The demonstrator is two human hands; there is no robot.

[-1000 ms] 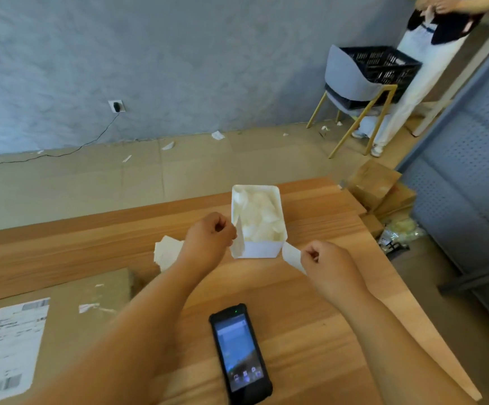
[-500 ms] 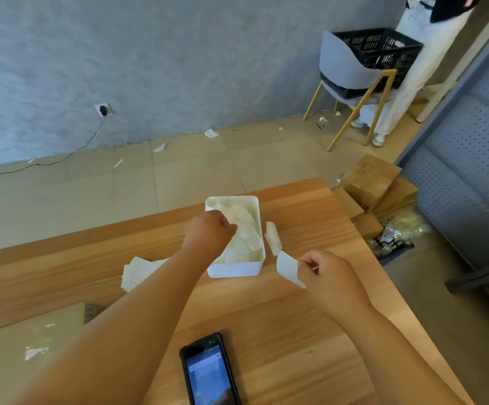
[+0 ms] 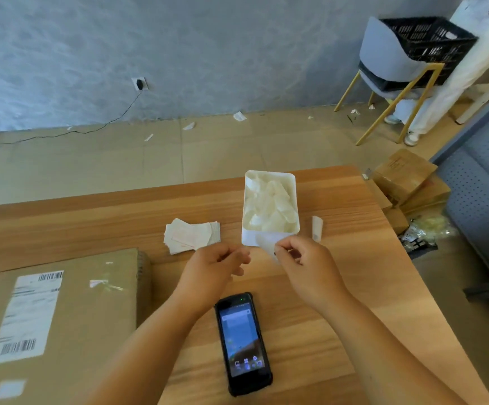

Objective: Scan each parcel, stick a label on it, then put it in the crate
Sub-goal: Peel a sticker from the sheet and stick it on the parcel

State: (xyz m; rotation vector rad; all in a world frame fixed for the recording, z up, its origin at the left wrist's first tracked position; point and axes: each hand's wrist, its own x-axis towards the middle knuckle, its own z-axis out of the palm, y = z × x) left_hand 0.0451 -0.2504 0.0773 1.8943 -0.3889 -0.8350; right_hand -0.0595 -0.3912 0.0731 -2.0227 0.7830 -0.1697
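Head view.

A: Where is the parcel (image 3: 71,311), and is it labelled yet?

B: It lies flat on the counter (image 3: 339,287) at the near left, apart from both hands. It bears a printed shipping sheet (image 3: 24,317). The small label looks not yet stuck on.

A: What is the right grip doing?

B: The right grip (image 3: 310,267) pinches a small white label (image 3: 268,248) between thumb and fingertips, lifted off the counter just in front of the white tray (image 3: 249,238). I'd guess it is held by an edge so the sticky face touches nothing.

A: And the left?

B: The left grip (image 3: 217,267) is just beside it, fingers loosely curled, with nothing in it that I can see. It is probably free to steady the parcel.

A: Why is the tray there?

B: It holds a heap of pale slips, so it looks like the bin for peeled backings, close to the label stack (image 3: 192,235) on its left. One curled slip (image 3: 317,228) lies on the wood at its right.

A: The scanner?

B: The scanner (image 3: 243,343) lies screen up and lit between the forearms, in neither hand. I judge that sticking is the step in hand.

A: And the crate?

B: The black crate (image 3: 430,36) sits on a chair (image 3: 383,54) by the wall, well apart from the counter, so the parcel will need carrying over.
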